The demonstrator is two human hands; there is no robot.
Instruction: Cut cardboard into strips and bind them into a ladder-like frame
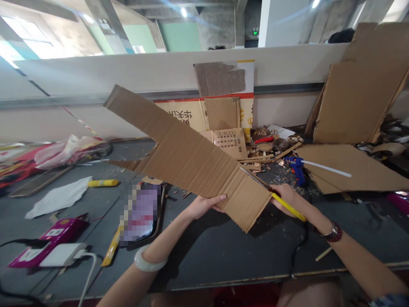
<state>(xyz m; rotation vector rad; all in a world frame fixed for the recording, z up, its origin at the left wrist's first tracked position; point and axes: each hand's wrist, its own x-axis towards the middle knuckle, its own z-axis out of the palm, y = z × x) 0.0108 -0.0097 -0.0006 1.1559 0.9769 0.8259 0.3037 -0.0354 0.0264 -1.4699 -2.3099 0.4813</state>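
Note:
A long strip of brown corrugated cardboard (188, 157) is held up over the dark table, slanting from upper left to lower right. My left hand (204, 205) grips its lower edge from beneath, fingers closed on it. My right hand (286, 198) is closed round a yellow-handled utility knife (287, 206), and the blade (254, 176) lies across the near end of the strip.
A blue glue gun (298, 167) and a large cardboard sheet (351, 168) lie to the right; more sheets (358, 102) lean on the back wall. Scraps and rattan rings (271, 143) litter the middle. A phone (140, 213), a yellow tube (102, 183) and a magenta box (54, 236) lie left.

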